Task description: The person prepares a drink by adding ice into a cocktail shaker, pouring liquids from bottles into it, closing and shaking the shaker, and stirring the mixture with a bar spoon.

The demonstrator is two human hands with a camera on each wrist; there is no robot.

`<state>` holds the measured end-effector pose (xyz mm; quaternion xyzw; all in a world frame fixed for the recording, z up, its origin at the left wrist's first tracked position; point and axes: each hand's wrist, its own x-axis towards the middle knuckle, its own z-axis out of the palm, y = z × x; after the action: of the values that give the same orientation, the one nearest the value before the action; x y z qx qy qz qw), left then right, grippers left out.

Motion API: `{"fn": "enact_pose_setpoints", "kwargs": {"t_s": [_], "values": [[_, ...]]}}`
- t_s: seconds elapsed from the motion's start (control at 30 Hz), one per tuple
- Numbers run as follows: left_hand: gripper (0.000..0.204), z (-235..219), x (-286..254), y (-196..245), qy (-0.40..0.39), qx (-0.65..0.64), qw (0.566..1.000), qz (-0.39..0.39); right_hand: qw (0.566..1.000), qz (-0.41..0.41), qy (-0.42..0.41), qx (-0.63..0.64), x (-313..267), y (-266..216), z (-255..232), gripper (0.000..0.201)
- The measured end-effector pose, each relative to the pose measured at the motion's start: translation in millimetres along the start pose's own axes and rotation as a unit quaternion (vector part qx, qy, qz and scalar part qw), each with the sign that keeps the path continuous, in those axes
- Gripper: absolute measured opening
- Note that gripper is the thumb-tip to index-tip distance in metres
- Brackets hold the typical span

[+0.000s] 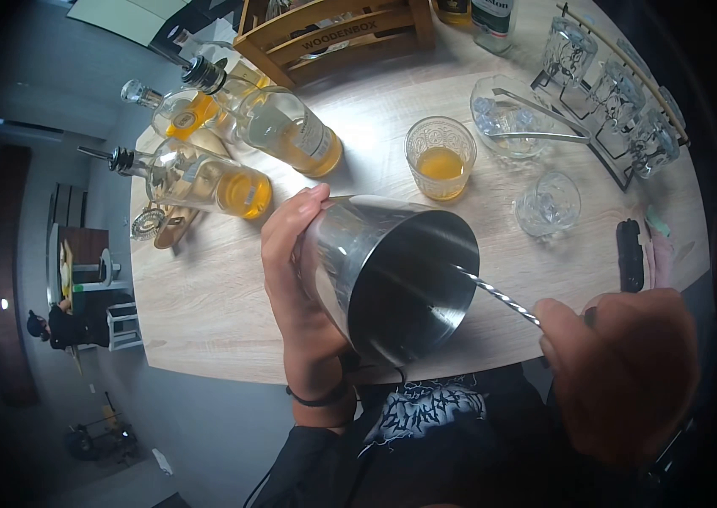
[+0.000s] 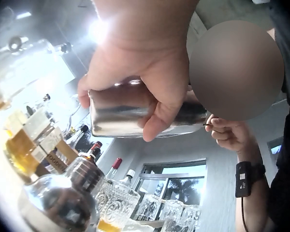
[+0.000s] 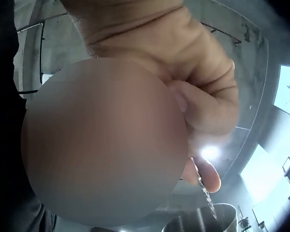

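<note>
My left hand (image 1: 291, 262) grips a metal shaker tin (image 1: 337, 254) around its side. The tin is tilted, its wide mouth facing me and to the right, and the inside looks dark with a few bright specks. In the left wrist view, the thumb and fingers of that hand (image 2: 154, 82) wrap the tin (image 2: 121, 113). With curled fingers, my right hand (image 1: 629, 364) holds a twisted-stem bar spoon (image 1: 502, 296), whose far end disappears into the tin. The right wrist view shows the spoon's stem (image 3: 203, 186) leading down to the tin's rim (image 3: 227, 210).
Bottles with pourers (image 1: 198, 182) stand at left, near a strainer (image 1: 148, 223) and a wooden crate (image 1: 333, 42). Beyond the tin are a patterned glass of amber liquid (image 1: 441, 161), an ice bowl with tongs (image 1: 536, 131), a small glass (image 1: 548, 205) and a glass rack (image 1: 621, 93).
</note>
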<state>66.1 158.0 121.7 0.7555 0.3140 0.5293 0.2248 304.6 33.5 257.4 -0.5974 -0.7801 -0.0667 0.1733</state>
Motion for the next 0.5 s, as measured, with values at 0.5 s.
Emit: {"fn": "enact_pose_setpoints", "kwargs": {"t_s": [0.5], "values": [[0.083,2,1,10,-0.006,0.101,0.995,-0.005,0.995,0.029,-0.013,0.094,13,8,4,0.024]]}}
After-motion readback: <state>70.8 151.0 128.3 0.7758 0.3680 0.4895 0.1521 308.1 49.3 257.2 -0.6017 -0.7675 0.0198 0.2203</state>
